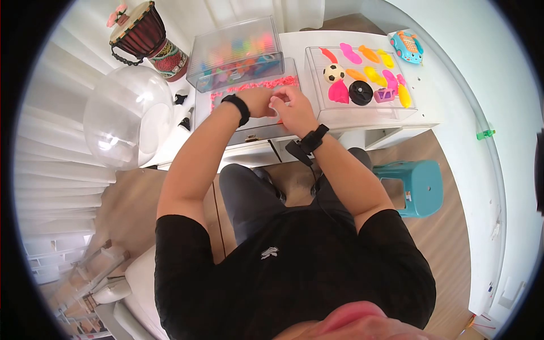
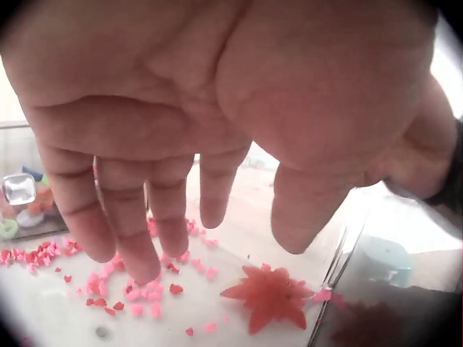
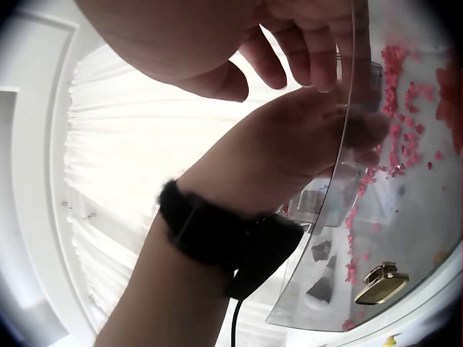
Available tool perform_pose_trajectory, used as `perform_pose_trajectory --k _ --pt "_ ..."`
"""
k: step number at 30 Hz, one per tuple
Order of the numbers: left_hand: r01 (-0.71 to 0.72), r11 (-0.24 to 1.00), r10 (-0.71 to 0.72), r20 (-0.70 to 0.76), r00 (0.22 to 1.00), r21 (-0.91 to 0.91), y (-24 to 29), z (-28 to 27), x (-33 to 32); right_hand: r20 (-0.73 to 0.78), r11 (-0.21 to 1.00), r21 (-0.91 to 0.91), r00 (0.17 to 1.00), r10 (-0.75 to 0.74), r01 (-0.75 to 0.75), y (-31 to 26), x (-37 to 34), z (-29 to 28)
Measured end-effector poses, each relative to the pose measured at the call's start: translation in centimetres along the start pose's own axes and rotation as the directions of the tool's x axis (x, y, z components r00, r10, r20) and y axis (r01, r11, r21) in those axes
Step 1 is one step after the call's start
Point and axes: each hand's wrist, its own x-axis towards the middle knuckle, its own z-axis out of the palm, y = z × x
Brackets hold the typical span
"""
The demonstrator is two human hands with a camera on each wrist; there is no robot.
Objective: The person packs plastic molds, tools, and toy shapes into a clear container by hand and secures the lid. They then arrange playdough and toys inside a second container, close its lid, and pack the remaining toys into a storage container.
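My left hand (image 1: pixel 260 102) is over a clear shallow box (image 1: pixel 245 135), next to my right hand (image 1: pixel 297 111). In the left wrist view the left palm (image 2: pixel 217 94) shows, its fingers reaching down, loosely straight, with nothing held. Small pink and red heart-like pieces (image 2: pixel 145 289) lie scattered below, beside a red spiky star-shaped piece (image 2: pixel 268 298). In the right wrist view the right hand (image 3: pixel 289 47) hangs at the top, thumb apart from the loosely bent fingers and nothing visible between them. The left hand (image 3: pixel 289 144) overlaps the box wall there.
Behind the box stands a lidded clear case (image 1: pixel 235 54) with colourful contents. To the right, a clear tray (image 1: pixel 362 113) bears a small football (image 1: pixel 334 73) and several bright shapes. A drum (image 1: pixel 148 45) and a transparent globe (image 1: pixel 107 122) are at left. A teal stool (image 1: pixel 426 188) stands below right.
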Motion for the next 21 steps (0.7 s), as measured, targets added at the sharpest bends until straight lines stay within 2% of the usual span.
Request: perform_pose_trajectory --k 1,2,4,5,11,20,21 --pt "-0.106 0.986 0.104 -0.029 0.994 -0.125 -3.1 2.8 3.4 -0.012 1.000 -0.016 1.000 -0.024 0.024 0.3 0.2 0.1" --pt "-0.112 0.987 0.109 -0.033 0.994 -0.117 -2.5 2.6 3.5 -0.018 0.999 -0.018 0.999 -0.031 0.030 0.2 0.2 0.0" --pt "-0.261 0.943 0.242 -0.110 0.964 -0.207 -1.1 2.6 3.8 -0.037 0.992 -0.080 0.994 -0.101 0.097 -0.2 -0.1 -0.1" --pt "-0.268 0.943 0.250 -0.112 0.962 -0.198 -1.2 2.5 3.9 -0.046 0.991 -0.084 0.993 -0.108 0.104 -0.3 -0.1 -0.1" --pt "-0.247 0.959 0.236 -0.088 0.968 -0.138 -1.5 2.5 4.2 -0.083 0.996 -0.038 0.993 -0.086 0.083 -0.1 0.0 -0.2" --pt "-0.161 0.984 0.158 -0.050 0.986 -0.073 -1.9 2.6 4.3 -0.080 0.994 -0.076 0.994 -0.080 0.074 0.2 0.1 -0.4" --pt "-0.152 0.986 0.149 -0.046 0.988 -0.068 -2.0 2.6 4.3 -0.101 0.997 -0.016 0.992 -0.077 0.076 0.0 0.0 -0.3"
